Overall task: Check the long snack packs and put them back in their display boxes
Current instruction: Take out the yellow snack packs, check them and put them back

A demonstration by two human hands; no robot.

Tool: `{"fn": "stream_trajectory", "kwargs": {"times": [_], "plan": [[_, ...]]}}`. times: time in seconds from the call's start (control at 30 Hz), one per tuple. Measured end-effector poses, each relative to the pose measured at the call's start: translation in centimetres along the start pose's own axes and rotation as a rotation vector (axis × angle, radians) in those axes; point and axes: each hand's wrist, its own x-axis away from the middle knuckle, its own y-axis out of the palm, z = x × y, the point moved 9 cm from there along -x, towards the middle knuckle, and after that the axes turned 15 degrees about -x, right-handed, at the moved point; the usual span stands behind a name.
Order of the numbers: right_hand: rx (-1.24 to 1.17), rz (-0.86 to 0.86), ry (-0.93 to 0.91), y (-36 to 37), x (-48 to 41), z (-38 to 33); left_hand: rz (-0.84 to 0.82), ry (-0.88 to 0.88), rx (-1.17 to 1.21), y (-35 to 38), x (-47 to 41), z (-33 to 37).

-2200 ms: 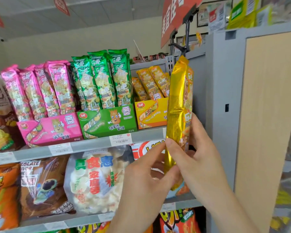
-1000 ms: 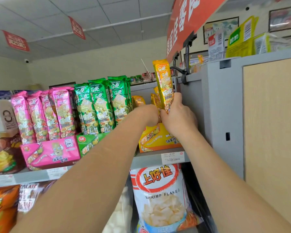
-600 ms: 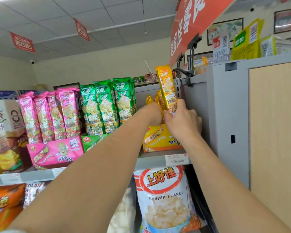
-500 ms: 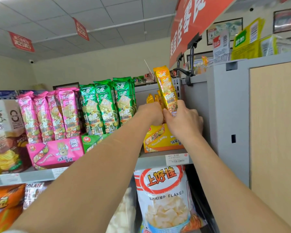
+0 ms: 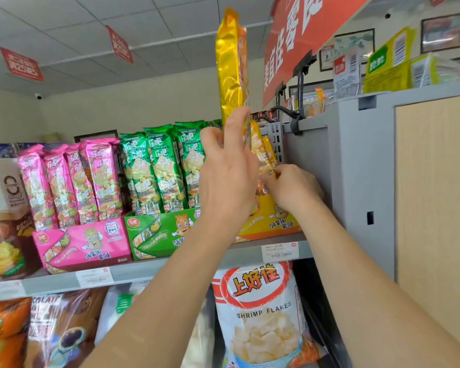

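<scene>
Left hand (image 5: 229,179) pinches the pack (image 5: 231,67) near its lower end, between thumb and straight fingers. The pack stands upright, high above the yellow box (image 5: 272,220) at the right end of the shelf (image 5: 157,269). Right hand (image 5: 294,191) fingers curl round the boxed packs (image 5: 262,150). Risk: the low grip lets the pack tip; forced insertion may crumple it or topple neighbours.

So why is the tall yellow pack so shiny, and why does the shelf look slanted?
Head view: light glares off the foil of the yellow pack in the left hand; the wide lens skews the shelf; packs atop the grey cabinet look blurred.
</scene>
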Motion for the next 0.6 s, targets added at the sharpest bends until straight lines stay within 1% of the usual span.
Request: {"fn": "stream_trajectory", "kwargs": {"times": [0.07,0.17,0.3,0.37,0.43,0.5,0.53,0.6], "plan": [[-0.021,-0.007,0.021,-0.2,0.0,0.1,0.027,0.005,0.016,-0.8,0.4,-0.5],[0.027,-0.025,0.04,-0.1,0.2,0.1,-0.078,-0.039,0.051,0.3,1.8,-1.8],[0.142,-0.19,0.103,1.2,0.4,0.2,-0.209,-0.137,0.212,2.6,3.4,-4.0],[0.171,-0.22,0.136,1.5,0.7,0.1,-0.25,-0.161,0.261,3.1,3.7,-4.5],[0.172,-0.182,0.139,1.3,0.9,0.0,-0.246,-0.146,0.261,3.0,3.9,-4.4],[0.185,-0.122,0.106,1.1,1.5,-0.4,-0.24,-0.131,0.275,2.7,4.1,-4.0],[0.206,-0.065,0.051,0.8,1.9,-0.9,-0.235,-0.133,0.292,2.6,4.3,-4.0],[0.174,0.136,-0.156,-0.9,3.4,-2.8,-0.21,-0.153,0.336,2.2,4.8,-4.0]]}}
